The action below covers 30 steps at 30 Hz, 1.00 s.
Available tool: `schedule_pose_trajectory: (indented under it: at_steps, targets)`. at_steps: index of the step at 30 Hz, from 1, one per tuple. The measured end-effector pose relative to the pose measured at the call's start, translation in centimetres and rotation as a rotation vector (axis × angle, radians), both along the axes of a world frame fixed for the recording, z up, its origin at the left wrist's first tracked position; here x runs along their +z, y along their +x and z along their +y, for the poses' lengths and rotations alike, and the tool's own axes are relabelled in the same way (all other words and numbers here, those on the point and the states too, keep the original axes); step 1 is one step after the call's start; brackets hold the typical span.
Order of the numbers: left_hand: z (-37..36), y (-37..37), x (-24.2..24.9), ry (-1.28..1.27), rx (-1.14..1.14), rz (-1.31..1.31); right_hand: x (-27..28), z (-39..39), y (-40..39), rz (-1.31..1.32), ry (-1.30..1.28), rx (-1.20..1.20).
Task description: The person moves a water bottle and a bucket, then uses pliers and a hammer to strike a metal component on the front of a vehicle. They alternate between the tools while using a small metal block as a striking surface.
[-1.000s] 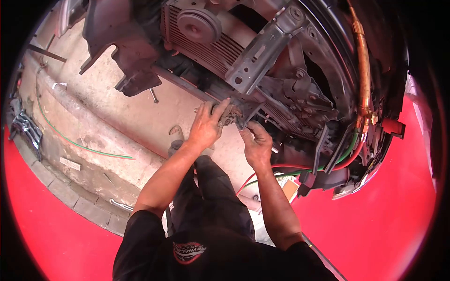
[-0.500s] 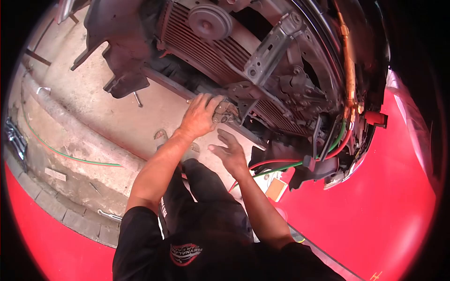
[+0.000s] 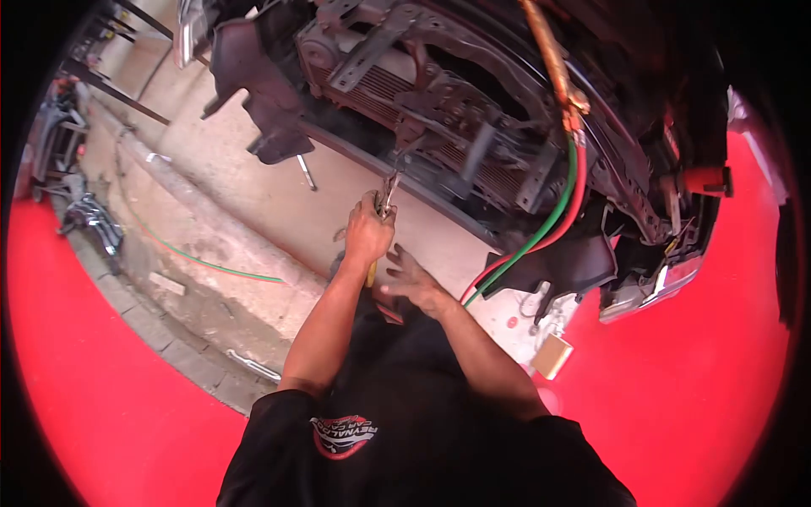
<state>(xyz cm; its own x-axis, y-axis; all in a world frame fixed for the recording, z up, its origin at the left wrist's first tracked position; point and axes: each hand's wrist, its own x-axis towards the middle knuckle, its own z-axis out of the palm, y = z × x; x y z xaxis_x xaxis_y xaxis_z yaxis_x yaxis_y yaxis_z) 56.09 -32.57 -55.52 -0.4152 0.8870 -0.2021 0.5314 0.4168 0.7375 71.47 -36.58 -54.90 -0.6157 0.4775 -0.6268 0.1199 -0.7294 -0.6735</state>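
My left hand (image 3: 369, 232) is closed around a small metal part (image 3: 388, 191), held just below the front of an opened-up car. What exactly the part is, I cannot make out. My right hand (image 3: 411, 281) hangs a little lower and to the right, its fingers spread and slightly blurred, with nothing in them. Above both hands runs the dark lower crossbar (image 3: 372, 164) of the car front, with the finned radiator (image 3: 363, 89) and metal brackets behind it.
Red and green hoses (image 3: 553, 221) with a copper-coloured torch (image 3: 549, 51) hang at the right. Dark plastic liners (image 3: 269, 118) hang at the car's left. A metal rod (image 3: 307, 172) lies on the floor. A small box (image 3: 552, 357) stands lower right.
The view has shifted, and the car front appears further off. My left hand, with the metal part, is now apart from the crossbar. My right hand has spread its fingers further.
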Motion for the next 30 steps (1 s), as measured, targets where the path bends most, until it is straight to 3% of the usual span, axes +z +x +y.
schedule_pose_trajectory:
  at_steps: [4,8,10,12,13,15,23,24,26,30]
  targets:
    - [0.0,0.9,-1.1,-0.100,0.063,-0.066,0.1,2.5,0.1,0.197,-0.038,-0.033]
    - [0.7,1.8,-3.2,0.036,0.097,-0.019,-0.5,3.1,0.2,0.321,0.081,-0.059]
    - [1.0,1.9,-3.8,0.026,0.145,-0.147,-1.6,3.4,0.6,0.369,0.141,-0.053]
    - [1.6,1.7,-4.3,-0.043,0.153,-0.181,-2.9,3.1,1.2,0.023,0.310,-0.029]
    - [1.8,1.7,-4.8,0.035,0.143,-0.192,-3.5,3.1,1.4,0.033,0.292,-0.035]
    - [1.7,1.9,-5.9,0.127,0.150,-0.319,-4.7,3.4,1.8,-0.137,0.533,0.098]
    - [2.1,3.3,-4.0,0.097,0.177,-0.425,-5.2,5.0,0.5,-0.244,0.601,0.248]
    - [2.0,2.5,-6.6,0.241,0.093,-0.213,-5.3,5.0,0.3,-0.267,0.619,0.224]
    - [2.4,3.8,-4.4,0.104,0.209,-0.481,-6.0,5.6,-0.2,-0.285,0.640,0.188]
    - [2.8,3.8,-6.1,0.241,0.284,-0.555,-7.2,6.4,0.2,-0.284,0.527,0.181]
